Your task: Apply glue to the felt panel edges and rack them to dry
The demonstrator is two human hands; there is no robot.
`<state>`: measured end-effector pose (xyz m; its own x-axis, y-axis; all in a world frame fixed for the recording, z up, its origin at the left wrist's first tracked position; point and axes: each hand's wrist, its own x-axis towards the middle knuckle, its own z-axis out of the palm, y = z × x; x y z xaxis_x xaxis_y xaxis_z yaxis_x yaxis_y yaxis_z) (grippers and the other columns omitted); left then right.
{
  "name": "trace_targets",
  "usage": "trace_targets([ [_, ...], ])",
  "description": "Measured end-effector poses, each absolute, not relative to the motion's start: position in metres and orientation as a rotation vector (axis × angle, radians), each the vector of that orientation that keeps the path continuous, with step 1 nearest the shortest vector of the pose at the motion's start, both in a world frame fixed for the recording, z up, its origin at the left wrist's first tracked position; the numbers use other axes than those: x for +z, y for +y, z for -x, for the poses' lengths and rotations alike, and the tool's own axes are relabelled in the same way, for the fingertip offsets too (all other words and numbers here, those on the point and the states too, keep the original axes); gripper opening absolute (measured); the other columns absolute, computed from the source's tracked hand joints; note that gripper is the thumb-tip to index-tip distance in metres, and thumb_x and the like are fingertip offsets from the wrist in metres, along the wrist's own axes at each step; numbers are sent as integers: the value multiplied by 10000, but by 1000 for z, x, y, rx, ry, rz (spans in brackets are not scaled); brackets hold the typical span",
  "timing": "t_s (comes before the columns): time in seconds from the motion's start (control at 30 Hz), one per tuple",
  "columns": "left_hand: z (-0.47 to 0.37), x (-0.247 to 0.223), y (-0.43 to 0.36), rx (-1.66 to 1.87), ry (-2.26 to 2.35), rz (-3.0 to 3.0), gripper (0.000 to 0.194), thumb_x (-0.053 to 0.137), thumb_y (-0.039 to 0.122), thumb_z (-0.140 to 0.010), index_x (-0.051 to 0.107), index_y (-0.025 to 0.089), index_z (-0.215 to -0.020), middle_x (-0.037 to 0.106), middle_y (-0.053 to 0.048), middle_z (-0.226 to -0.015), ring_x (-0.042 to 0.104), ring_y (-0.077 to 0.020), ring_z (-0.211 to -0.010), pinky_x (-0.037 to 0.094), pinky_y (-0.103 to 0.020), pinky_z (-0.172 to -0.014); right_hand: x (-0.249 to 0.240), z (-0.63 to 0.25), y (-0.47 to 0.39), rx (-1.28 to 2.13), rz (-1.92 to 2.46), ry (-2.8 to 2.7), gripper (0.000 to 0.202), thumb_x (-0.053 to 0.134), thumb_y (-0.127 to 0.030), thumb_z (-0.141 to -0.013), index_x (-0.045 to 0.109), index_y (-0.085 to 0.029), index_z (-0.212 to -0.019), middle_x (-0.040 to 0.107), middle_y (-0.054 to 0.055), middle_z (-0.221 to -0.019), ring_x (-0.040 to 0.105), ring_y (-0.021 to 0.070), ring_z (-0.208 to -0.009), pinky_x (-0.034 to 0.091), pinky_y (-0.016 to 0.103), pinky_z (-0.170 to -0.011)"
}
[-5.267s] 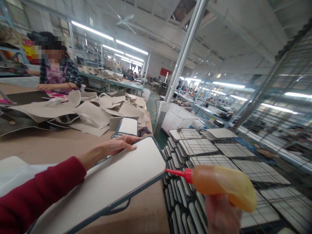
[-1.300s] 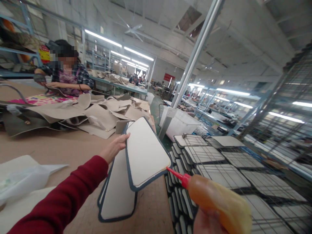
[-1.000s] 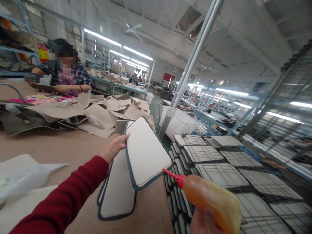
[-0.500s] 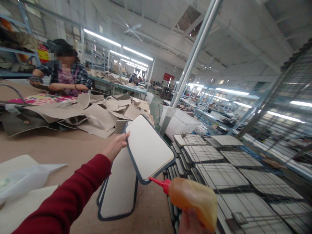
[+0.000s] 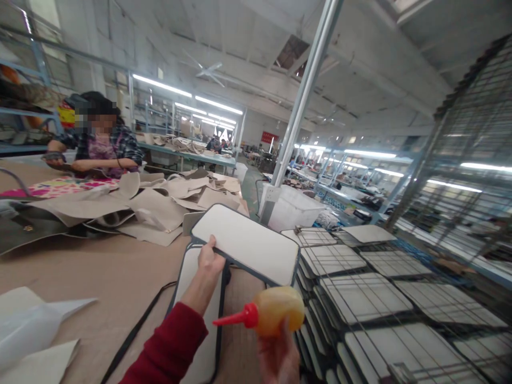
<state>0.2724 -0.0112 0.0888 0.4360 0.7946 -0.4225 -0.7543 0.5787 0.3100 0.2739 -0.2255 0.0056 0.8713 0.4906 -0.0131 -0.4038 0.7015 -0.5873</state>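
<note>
The left hand (image 5: 210, 260), arm reaching up from bottom centre, is pinching one white dark-edged panel (image 5: 247, 244) at mid-frame, lifted over a second panel (image 5: 200, 309) on the table (image 5: 100, 266). The right hand (image 5: 278, 358), bottom centre, is wrapping its fingers around one orange glue bottle (image 5: 272, 316), nozzle pointing left.

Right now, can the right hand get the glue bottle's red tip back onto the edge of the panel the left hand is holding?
Probably yes. The right hand holds the bottle just below the lifted panel, nothing between. But the red tip points left, away from the edge, so it must turn.
</note>
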Motion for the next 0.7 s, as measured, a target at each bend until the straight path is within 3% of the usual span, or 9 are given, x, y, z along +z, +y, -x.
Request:
trace_targets([
  [0.1, -280, 82, -41, 914, 577, -73, 288, 409, 144, -911, 582, 106, -1138, 711, -82, -839, 652, -130, -650, 556, -227, -672, 20, -274, -204, 493, 590, -65, 341, 818, -423, -561, 699, -201, -791, 710, 42, -765, 676, 179, -713, 551, 251, -656],
  [0.23, -269, 62, -66, 760, 478, -160, 309, 365, 197, -920, 598, 141, -1115, 703, -114, -921, 676, -197, -785, 557, -344, -741, 41, -298, -203, 424, 563, -70, 303, 794, -395, -588, 700, -223, -819, 713, 24, -821, 676, 190, -758, 558, 274, -669],
  [0.33, -241, 37, -68, 533, 280, -385, 281, 477, 311, -866, 629, 187, -1068, 669, -120, -1062, 641, -258, -974, 518, -414, -827, 46, -322, -213, 390, 558, -62, 288, 801, -372, -578, 699, -229, -806, 712, 8, -804, 676, 176, -753, 556, 254, -664],
  [0.43, -208, 26, -50, 359, 323, -737, 314, 649, 300, -745, 658, 180, -1036, 651, -143, -1090, 626, -277, -1005, 484, -394, -857, 46, -342, -225, 374, 605, -115, 277, 792, -378, -594, 696, -229, -807, 711, 15, -809, 674, 175, -772, 554, 254, -675],
  [0.53, -196, 59, -26, 559, 415, -1248, 411, 769, 221, -623, 672, 185, -1021, 675, -96, -905, 638, -250, -906, 472, -342, -834, 43, -349, -233, 452, 685, -202, 281, 771, -418, -619, 693, -228, -811, 708, 30, -813, 670, 192, -806, 551, 281, -704],
  [0.63, -216, 116, -9, 841, 398, -1713, 513, 811, 181, -531, 687, 194, -1029, 653, -95, -1056, 555, -261, -1069, 405, -303, -920, 42, -342, -233, 572, 707, -234, 336, 799, -408, -581, 692, -211, -831, 706, 50, -831, 669, 225, -806, 552, 343, -716],
  [0.7, -240, 142, -3, 820, 352, -1894, 538, 835, 126, -424, 712, 192, -943, 646, -96, -1109, 481, -285, -1169, 344, -294, -980, 43, -334, -231, 640, 693, -270, 363, 809, -394, -572, 692, -202, -856, 703, 64, -845, 666, 237, -804, 550, 368, -719],
])
